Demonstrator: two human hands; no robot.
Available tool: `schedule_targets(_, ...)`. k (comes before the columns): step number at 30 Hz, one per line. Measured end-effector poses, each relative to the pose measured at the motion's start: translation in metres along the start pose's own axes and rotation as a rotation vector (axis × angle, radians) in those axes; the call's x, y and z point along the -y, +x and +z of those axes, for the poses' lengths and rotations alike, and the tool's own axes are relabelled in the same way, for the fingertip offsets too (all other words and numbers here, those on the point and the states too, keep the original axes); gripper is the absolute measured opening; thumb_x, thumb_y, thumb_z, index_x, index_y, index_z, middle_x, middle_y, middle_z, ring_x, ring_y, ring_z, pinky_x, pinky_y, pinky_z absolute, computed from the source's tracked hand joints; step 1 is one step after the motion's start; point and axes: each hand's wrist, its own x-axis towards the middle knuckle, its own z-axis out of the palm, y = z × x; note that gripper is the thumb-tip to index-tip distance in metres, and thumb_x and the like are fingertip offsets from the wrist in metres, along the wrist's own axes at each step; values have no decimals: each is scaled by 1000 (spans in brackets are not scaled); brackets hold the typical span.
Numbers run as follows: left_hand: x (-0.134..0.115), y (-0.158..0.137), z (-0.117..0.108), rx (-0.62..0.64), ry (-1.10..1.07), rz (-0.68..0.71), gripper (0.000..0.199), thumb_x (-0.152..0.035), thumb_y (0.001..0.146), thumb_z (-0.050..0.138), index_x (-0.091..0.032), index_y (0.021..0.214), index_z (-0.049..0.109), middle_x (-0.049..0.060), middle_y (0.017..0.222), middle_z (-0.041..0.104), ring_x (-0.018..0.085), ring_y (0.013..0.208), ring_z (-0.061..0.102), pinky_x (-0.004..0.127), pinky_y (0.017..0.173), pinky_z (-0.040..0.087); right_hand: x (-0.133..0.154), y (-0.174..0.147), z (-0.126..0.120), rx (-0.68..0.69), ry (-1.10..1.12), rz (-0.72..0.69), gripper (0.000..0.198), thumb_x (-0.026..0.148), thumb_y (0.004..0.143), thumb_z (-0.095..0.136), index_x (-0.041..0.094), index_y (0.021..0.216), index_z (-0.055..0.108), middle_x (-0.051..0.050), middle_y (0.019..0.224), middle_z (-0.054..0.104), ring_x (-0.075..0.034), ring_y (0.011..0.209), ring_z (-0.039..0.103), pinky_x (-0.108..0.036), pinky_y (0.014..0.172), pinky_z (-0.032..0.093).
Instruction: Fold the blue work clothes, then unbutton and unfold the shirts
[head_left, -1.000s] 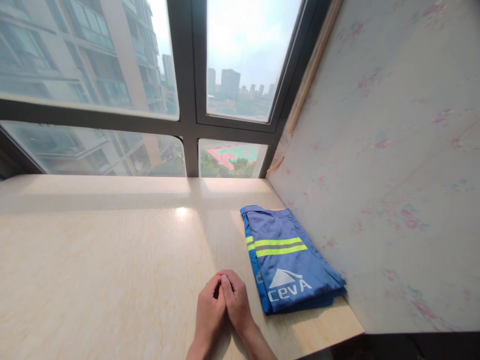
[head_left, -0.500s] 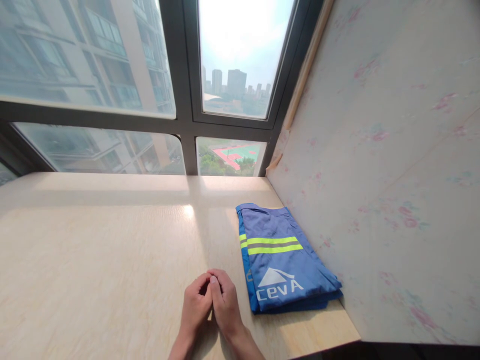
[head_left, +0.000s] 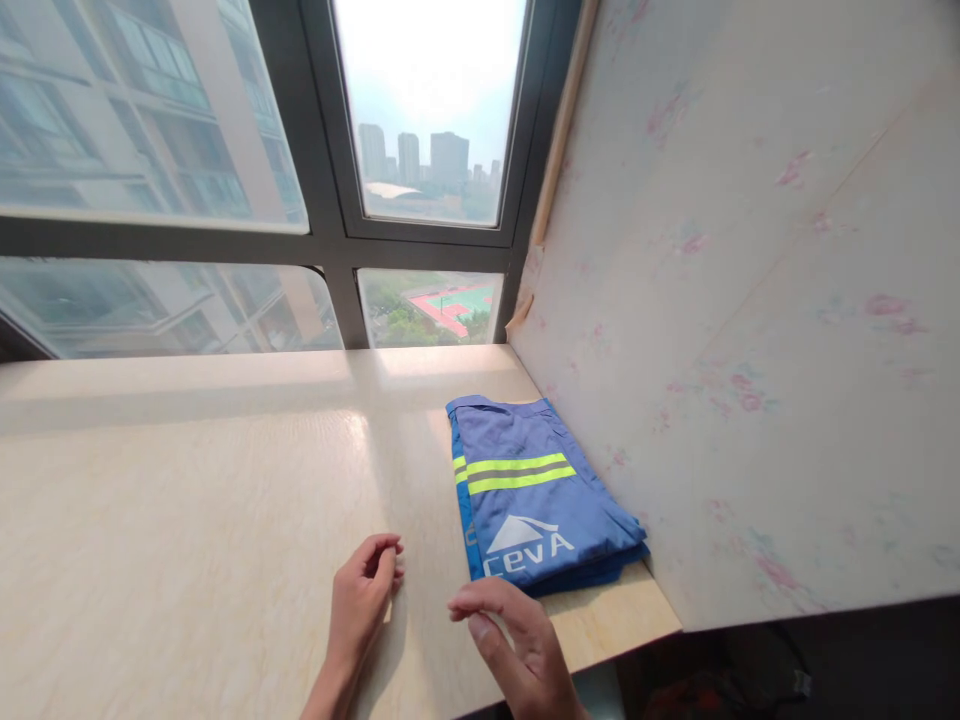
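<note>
A folded blue garment (head_left: 525,500) lies on the pale tabletop, with a yellow and grey reflective stripe and white "CEVA" lettering on top. More blue cloth shows beneath its left edge. My right hand (head_left: 517,640) is just in front of the garment's near edge, overlapping it in view; whether they touch I cannot tell. Its fingers are bent, the thumb is apart from them, and nothing is held. To the left, my left hand (head_left: 364,590) is over the bare surface, loosely curled with thumb close to the fingers and nothing visible inside.
The pale marbled surface (head_left: 187,500) reaches back to a dark-framed window (head_left: 330,250). A flower-patterned wall (head_left: 750,300) rises along the right side, close to the garment. The surface ends at a near right edge, with a dark space (head_left: 735,660) below.
My hands were together and have parted, the right one moving right toward the garment and the left one slightly left. The view has turned right, so the garment appears further left.
</note>
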Motion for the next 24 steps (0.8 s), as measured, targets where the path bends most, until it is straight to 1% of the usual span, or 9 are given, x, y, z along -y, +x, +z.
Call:
schedule_targets(3, -3, -1, 0, -11, -4, -12, 40, -51, 71, 59, -15, 87, 68, 9, 82, 72, 20, 61, 67, 31, 56, 58, 0, 6, -41, -80, -75, 48, 22, 30, 96, 53, 23, 105, 73, -8, 99, 72, -23, 94, 68, -35, 85, 55)
schedule_targets(8, -7, -3, 0, -14, -13, -2, 42, -52, 69, 61, -15, 87, 68, 9, 82, 72, 20, 61, 67, 31, 57, 58, -36, 34, -116, -396, -329, 149, 31, 40, 91, 55, 18, 108, 68, -12, 111, 69, -26, 104, 65, -41, 96, 50)
schedule_targets(10, -8, -3, 0, -16, -13, 10, 41, -51, 70, 61, -15, 86, 68, 9, 82, 72, 20, 61, 67, 31, 56, 58, -55, 47, -142, -440, -506, 189, 38, 40, 87, 54, 16, 114, 66, -14, 118, 67, -27, 108, 63, -42, 99, 48)
schedule_targets(12, -8, -3, 0, -18, -12, 18, 40, -51, 70, 61, -15, 86, 68, 9, 82, 72, 20, 61, 66, 31, 56, 58, -73, 59, -162, -423, -677, 238, 46, 36, 84, 53, 14, 123, 61, -15, 128, 62, -28, 120, 57, -43, 106, 41)
schedule_targets(14, -8, -3, 0, -19, -9, 19, 41, -51, 70, 61, -14, 87, 68, 9, 83, 72, 20, 61, 67, 31, 56, 58, -87, 68, -173, -371, -815, 338, 53, 33, 81, 56, 12, 130, 57, -18, 135, 57, -29, 128, 50, -43, 111, 36)
schedule_targets(16, -8, -4, 1, -16, -3, 16, 41, -51, 70, 60, -15, 87, 68, 9, 83, 72, 19, 61, 67, 30, 56, 58, -98, 73, -178, -278, -910, 423, 58, 34, 80, 59, 11, 133, 55, -19, 137, 55, -31, 130, 49, -43, 110, 35)
schedule_targets(18, -8, -3, 1, -10, 5, 15, 41, -51, 70, 59, -15, 87, 68, 8, 83, 71, 19, 61, 67, 30, 57, 58, -103, 75, -179, -192, -988, 438, 58, 36, 81, 61, 11, 133, 55, -20, 136, 56, -32, 127, 51, -41, 107, 37)
schedule_targets(21, -5, -3, 2, 1, 12, 22, 39, -50, 71, 58, -15, 87, 68, 8, 81, 71, 19, 60, 66, 30, 56, 57, -102, 76, -181, -174, -1087, 412, 52, 32, 83, 60, 11, 130, 58, -19, 123, 63, -30, 114, 59, -37, 99, 42)
schedule_targets(24, -2, -1, 3, 16, 12, 34, 36, -47, 73, 56, -15, 86, 67, 7, 78, 70, 19, 59, 65, 29, 54, 56, -94, 80, -185, -160, -1127, 485, 46, 28, 83, 58, 10, 125, 62, -14, 102, 70, -27, 95, 64, -32, 83, 45)
